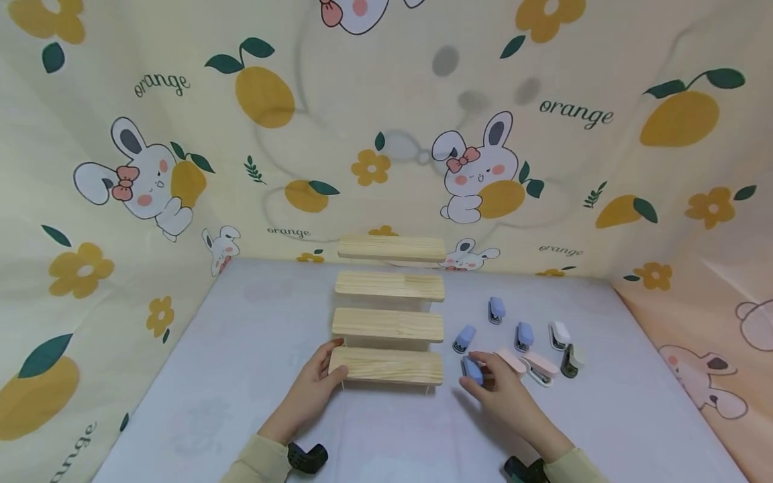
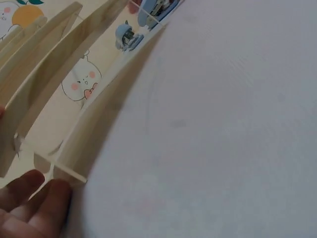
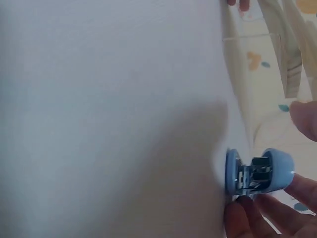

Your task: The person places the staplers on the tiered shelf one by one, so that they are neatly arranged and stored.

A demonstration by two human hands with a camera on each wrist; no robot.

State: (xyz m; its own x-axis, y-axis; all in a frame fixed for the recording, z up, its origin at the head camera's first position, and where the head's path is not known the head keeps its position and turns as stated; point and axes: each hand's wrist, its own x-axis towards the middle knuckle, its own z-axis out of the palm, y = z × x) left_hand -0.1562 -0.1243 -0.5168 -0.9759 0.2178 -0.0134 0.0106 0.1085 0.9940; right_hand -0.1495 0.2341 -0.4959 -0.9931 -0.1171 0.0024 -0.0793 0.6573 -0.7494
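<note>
My left hand (image 1: 317, 376) grips the left end of the lowest board of a stepped wooden display rack (image 1: 386, 365), thumb on its front edge and fingers around the end. From the left wrist, the fingers (image 2: 52, 198) lie beside the rack's clear leg. To the right of the rack, a small blue mini stapler (image 3: 280, 171) stands on the table beneath my right hand (image 1: 504, 389). The right fingertips (image 3: 237, 215) are at the stapler's side, while the thumb (image 3: 304, 119) stands apart from it in the right wrist view.
More blue mini staplers (image 1: 524, 335) stand beyond the right hand. Pink staplers (image 1: 540, 365), a white one (image 1: 559, 334) and a dark green-and-white one (image 1: 570, 362) are grouped to their right. Behind the table hangs a printed cloth (image 1: 386, 134).
</note>
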